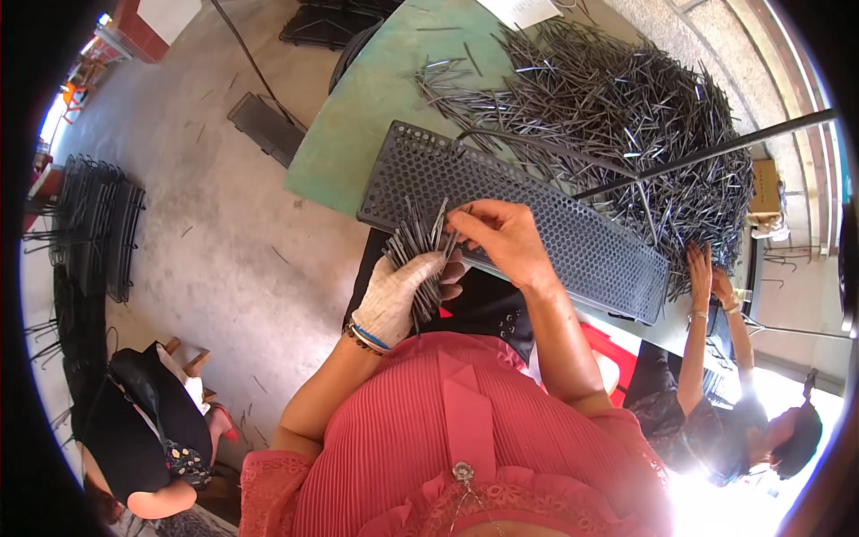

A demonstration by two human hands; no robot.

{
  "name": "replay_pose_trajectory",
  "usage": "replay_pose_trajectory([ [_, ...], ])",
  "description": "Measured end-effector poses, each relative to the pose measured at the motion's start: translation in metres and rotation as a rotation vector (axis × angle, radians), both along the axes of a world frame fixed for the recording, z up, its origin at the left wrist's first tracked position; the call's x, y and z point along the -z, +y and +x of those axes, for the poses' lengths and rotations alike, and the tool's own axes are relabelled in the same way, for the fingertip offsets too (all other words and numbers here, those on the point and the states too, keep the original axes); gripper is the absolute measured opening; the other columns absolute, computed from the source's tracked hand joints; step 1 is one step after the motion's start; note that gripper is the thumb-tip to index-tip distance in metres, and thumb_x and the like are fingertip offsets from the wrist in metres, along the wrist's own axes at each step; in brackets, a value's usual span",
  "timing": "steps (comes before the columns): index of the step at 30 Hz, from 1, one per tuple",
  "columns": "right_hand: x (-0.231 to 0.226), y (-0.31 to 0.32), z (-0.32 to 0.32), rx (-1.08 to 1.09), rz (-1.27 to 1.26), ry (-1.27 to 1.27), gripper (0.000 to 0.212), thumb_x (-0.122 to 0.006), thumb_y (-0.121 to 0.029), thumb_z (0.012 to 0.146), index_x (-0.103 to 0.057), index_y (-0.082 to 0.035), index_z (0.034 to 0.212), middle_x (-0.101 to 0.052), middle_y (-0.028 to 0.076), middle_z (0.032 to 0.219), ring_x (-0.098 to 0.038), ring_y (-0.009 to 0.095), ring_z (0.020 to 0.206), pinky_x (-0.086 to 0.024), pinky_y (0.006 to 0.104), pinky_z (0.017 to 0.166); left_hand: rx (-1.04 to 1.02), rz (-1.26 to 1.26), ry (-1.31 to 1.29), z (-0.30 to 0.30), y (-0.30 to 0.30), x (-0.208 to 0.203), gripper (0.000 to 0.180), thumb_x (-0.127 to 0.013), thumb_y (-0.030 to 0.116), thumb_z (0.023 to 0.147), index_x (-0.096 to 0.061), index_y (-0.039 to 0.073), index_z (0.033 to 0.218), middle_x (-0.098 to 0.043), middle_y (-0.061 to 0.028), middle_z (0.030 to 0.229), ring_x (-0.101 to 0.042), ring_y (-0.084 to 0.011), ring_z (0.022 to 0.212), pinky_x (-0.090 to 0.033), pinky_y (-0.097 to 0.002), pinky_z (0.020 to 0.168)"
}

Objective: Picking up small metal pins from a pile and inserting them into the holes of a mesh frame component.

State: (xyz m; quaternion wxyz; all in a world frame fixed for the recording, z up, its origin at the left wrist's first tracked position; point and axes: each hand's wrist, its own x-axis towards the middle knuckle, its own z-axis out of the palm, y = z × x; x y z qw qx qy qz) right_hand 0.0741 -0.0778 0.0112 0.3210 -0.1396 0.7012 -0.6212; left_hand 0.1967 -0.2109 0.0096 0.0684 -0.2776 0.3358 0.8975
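My left hand (392,294), in a pale work glove with bare fingertips, is closed round a bundle of thin dark metal strips (413,240). The strips stand roughly upright, their upper ends fanned out. From the right my bare right hand (510,240) reaches to the top of the bundle, thumb and forefinger pinched on a strip there. Just beyond both hands lies a long black perforated metal rack (528,213) with a bent rod handle, slanting across the table's near edge. The lower finger ends of my left hand are partly hidden behind the bundle.
A big heap of dark strips (626,107) covers the far right of the green table (376,116). At right, a co-worker's hands (701,273) touch the heap's edge. Another person (143,430) sits at lower left near stacked black racks (94,224). A long rod (716,150) crosses above the heap.
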Motion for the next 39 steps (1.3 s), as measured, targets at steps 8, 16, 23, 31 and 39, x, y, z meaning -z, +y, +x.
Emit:
replay_pose_trajectory([
  [8, 0.006, 0.001, -0.046, 0.487, -0.152, 0.580, 0.018, -0.067, -0.010, 0.089, -0.066, 0.000, 0.105, -0.070, 0.007, 0.085, -0.063, 0.009, 0.075, -0.051, 0.0244, 0.071, 0.132, 0.015, -0.013, 0.002, 0.000, -0.004, 0.028, -0.061, 0.014, 0.088, -0.057, 0.000, 0.112, -0.067, -0.0120, 0.095, -0.066, -0.0213, 0.079, -0.057, -0.0337, 0.070],
  [16, 0.018, -0.016, -0.056, 0.489, 0.043, 0.812, 0.016, -0.070, -0.008, 0.086, -0.066, -0.002, 0.100, -0.069, 0.009, 0.081, -0.064, 0.013, 0.069, -0.052, 0.0264, 0.067, 0.171, 0.042, -0.123, 0.006, 0.003, -0.001, 0.026, -0.063, 0.016, 0.086, -0.059, 0.000, 0.106, -0.066, -0.0116, 0.089, -0.066, -0.0216, 0.076, -0.056, -0.0328, 0.067],
  [23, 0.017, -0.021, -0.057, 0.436, 0.059, 0.877, 0.018, -0.070, -0.007, 0.085, -0.065, -0.002, 0.101, -0.069, 0.011, 0.083, -0.066, 0.017, 0.070, -0.052, 0.0277, 0.066, 0.207, 0.025, -0.101, 0.002, 0.003, 0.001, 0.024, -0.063, 0.018, 0.087, -0.060, 0.000, 0.102, -0.066, -0.0117, 0.085, -0.065, -0.0219, 0.071, -0.055, -0.0330, 0.065],
  [31, 0.015, -0.023, -0.055, 0.418, 0.132, 0.970, 0.018, -0.069, -0.008, 0.086, -0.065, -0.002, 0.103, -0.070, 0.011, 0.086, -0.068, 0.017, 0.074, -0.053, 0.0285, 0.068, 0.234, 0.020, -0.088, 0.001, 0.005, 0.004, 0.024, -0.062, 0.018, 0.086, -0.059, 0.000, 0.102, -0.065, -0.0101, 0.083, -0.064, -0.0208, 0.072, -0.053, -0.0322, 0.062],
  [39, 0.031, -0.024, -0.057, 0.354, 0.128, 0.919, 0.021, -0.070, -0.006, 0.084, -0.066, -0.003, 0.105, -0.070, 0.011, 0.088, -0.068, 0.018, 0.076, -0.053, 0.0285, 0.069, 0.265, -0.003, -0.032, 0.004, 0.001, 0.012, 0.018, -0.060, 0.015, 0.088, -0.061, -0.001, 0.096, -0.065, -0.0110, 0.083, -0.065, -0.0213, 0.072, -0.054, -0.0325, 0.065],
])
